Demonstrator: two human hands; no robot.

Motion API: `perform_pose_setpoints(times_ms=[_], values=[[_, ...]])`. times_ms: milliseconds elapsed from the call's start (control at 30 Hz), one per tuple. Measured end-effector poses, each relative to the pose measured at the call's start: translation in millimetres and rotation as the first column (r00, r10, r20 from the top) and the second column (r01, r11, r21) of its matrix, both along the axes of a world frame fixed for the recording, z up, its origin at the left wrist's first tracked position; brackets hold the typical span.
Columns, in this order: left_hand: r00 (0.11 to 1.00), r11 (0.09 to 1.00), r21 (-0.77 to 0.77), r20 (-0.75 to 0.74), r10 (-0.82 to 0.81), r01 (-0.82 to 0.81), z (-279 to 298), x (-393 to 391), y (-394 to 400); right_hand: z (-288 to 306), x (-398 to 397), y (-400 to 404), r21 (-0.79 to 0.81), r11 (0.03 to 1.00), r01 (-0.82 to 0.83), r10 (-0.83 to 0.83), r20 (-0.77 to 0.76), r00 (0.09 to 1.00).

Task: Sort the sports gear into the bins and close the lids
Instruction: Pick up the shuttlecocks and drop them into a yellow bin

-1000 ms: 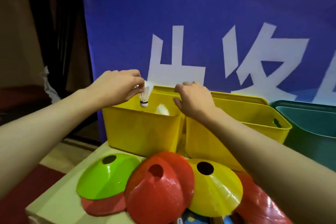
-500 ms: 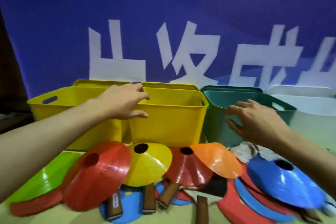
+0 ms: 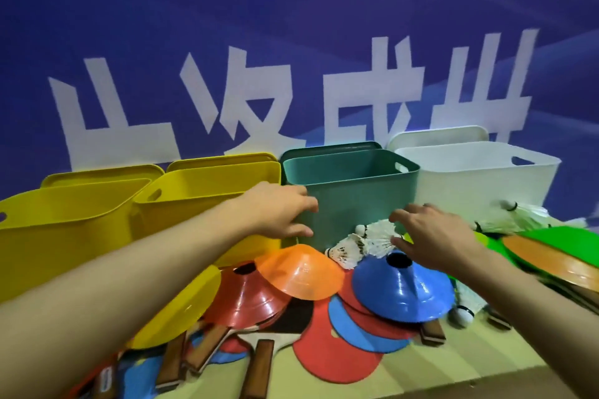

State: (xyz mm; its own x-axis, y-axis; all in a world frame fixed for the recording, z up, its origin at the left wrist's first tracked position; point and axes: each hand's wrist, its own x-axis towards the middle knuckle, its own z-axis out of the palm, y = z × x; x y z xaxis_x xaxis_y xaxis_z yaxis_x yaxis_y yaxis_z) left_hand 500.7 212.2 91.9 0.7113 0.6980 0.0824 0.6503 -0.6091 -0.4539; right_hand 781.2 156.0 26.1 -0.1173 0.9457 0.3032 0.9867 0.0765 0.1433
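Note:
Four open bins stand in a row at the back: two yellow bins (image 3: 64, 227) (image 3: 207, 191), a teal bin (image 3: 353, 191) and a white bin (image 3: 470, 181), each with its lid propped behind it. My left hand (image 3: 278, 214) hovers with relaxed fingers in front of the teal bin, holding nothing. My right hand (image 3: 431, 233) reaches with spread fingers over two white shuttlecocks (image 3: 366, 243) lying before the teal bin, its fingertips at the feathers. Disc cones in orange (image 3: 301, 272), blue (image 3: 402, 291), red (image 3: 246, 298) and yellow (image 3: 181, 308) lie in a pile in front.
Table tennis paddles (image 3: 262, 363) with wooden handles lie under the cones. More shuttlecocks (image 3: 515, 217) and green and orange cones (image 3: 551, 253) sit at the right. Another shuttlecock (image 3: 463, 314) lies beside the blue cone. A blue banner with white characters hangs behind.
The view swung right from the yellow bins. My left hand let the shuttlecock go and moved right to the teal bin. My right hand moved down to the shuttlecocks.

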Motion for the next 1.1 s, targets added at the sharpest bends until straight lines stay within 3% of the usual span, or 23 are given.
perform_pose_setpoints(times_ms=[200,500,733,1100], values=[[0.978,0.993,-0.052,-0.174,-0.115,0.107,-49,62,19,-17,9,14,-0.065,0.980,-0.186,0.193,0.124,0.973],[0.942,0.990,-0.088,-0.312,-0.128,0.105,-98,85,69,-29,32,41,-0.027,0.971,-0.239,0.233,0.340,0.911],[0.929,0.978,0.020,-0.317,-0.191,0.208,-105,98,84,-38,52,48,0.082,0.950,-0.301,0.257,0.339,0.905],[0.948,0.933,0.170,-0.070,-0.309,0.317,-33,24,40,8,14,10,0.308,0.879,-0.365,0.311,0.212,0.926]])
